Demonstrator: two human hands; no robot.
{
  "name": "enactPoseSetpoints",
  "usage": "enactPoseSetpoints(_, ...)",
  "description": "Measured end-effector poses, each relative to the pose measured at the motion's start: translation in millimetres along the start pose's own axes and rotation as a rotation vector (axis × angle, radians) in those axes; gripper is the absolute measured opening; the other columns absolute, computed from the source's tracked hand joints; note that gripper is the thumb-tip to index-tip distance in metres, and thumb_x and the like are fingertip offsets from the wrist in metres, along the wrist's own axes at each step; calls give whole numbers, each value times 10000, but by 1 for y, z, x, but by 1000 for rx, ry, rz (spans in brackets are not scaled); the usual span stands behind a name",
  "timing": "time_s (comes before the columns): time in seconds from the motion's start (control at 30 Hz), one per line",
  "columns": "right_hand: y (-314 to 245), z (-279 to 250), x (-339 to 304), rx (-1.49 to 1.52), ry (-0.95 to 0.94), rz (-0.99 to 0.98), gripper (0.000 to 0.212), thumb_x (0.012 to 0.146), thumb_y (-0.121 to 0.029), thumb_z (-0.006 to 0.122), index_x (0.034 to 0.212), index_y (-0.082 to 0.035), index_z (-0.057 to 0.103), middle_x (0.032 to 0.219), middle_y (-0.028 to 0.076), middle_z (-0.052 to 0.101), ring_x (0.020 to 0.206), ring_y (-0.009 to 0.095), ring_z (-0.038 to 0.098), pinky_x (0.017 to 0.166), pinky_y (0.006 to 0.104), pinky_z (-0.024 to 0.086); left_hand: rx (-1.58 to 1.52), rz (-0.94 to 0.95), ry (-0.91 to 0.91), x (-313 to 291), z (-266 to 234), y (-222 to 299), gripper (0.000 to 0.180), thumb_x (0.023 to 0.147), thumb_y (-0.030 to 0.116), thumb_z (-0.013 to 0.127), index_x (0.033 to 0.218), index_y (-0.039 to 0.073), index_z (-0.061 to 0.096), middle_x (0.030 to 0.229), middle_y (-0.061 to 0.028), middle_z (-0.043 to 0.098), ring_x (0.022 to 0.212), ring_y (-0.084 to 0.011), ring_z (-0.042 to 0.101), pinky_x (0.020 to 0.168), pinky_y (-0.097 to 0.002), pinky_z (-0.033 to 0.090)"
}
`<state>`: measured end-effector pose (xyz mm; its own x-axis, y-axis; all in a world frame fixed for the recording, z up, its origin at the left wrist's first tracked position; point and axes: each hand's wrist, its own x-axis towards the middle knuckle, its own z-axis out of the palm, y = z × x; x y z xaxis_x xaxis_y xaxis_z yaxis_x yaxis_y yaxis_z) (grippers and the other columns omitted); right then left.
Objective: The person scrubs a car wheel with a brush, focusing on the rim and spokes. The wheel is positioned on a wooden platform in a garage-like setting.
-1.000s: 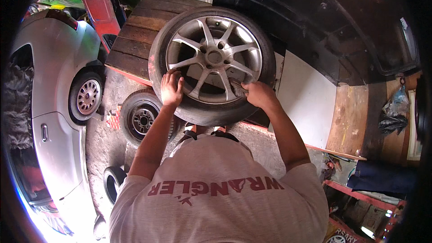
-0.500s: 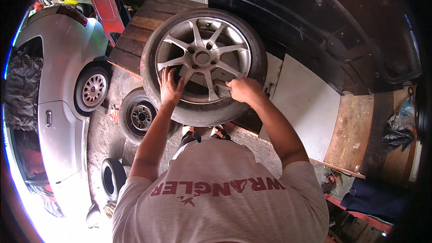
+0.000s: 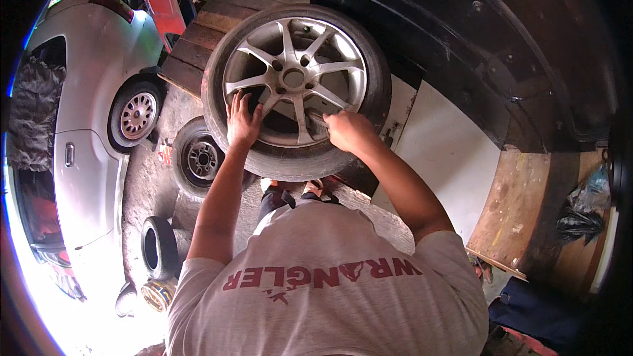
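A silver alloy wheel [image 3: 287,46] with several spokes, fitted with a worn black tyre [image 3: 290,166], lies face up in front of me. My left hand [image 3: 244,124] rests on the lower left of the rim, its fingers stretched toward a spoke gap. On the lower right of the rim, my right hand [image 3: 351,132] is closed around a small greyish brush [image 3: 319,125], which sits in the gap between two lower spokes. My fingers and the shadow hide most of the brush.
Wooden planks [image 3: 191,49] lie under and beside the wheel. A steel wheel with tyre [image 3: 201,158] and a loose tyre [image 3: 158,248] are on the floor at left, near a silver car [image 3: 92,178]. A large black panel [image 3: 422,33] and a white board [image 3: 448,151] lie to the right.
The brush and my right hand have shifted slightly left on the rim. My left hand has moved a little left and down. The whole view has shifted slightly.
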<state>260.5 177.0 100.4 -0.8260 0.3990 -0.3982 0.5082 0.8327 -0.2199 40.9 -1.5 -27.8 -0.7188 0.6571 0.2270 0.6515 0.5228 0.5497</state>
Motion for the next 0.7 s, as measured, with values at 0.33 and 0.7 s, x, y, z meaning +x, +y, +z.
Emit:
enactPoseSetpoints(0.33,49,7,-41,142,218,-127,446,884,-216,666,1317,-293,595,1020,123,703,902,318,689,783,432,547,-20,18,16,2,-4,5,525,971,406,515,1365,59,488,1466,-182,428,1390,-354,350,1169,-475,223)
enactPoseSetpoints(0.7,62,6,-23,112,194,-206,350,843,-394,703,1187,-330,698,912,55,711,823,256,694,790,412,520,-77,8,6,1,0,-1,559,973,460,480,1361,57,486,1442,-163,460,1398,-320,358,1177,-517,187)
